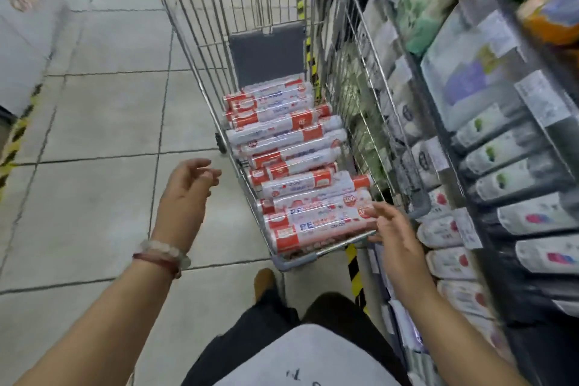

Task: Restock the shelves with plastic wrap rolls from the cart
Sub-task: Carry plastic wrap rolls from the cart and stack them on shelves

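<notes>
Right hand (396, 236) open, fingers spread, fingertips at the end of the nearest plastic wrap rolls (316, 219), gripping nothing. Left hand (188, 188) loose and empty over the floor (94, 135). Rolls lie stacked in the cart (194, 50), beside the shelves (488, 166).

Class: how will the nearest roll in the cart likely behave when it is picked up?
The nearest roll looks round, so it may roll. Its glossy wrapper could be slippery. It seems stiff, a straight tube, so the right hand at its end can probably lift it.
</notes>
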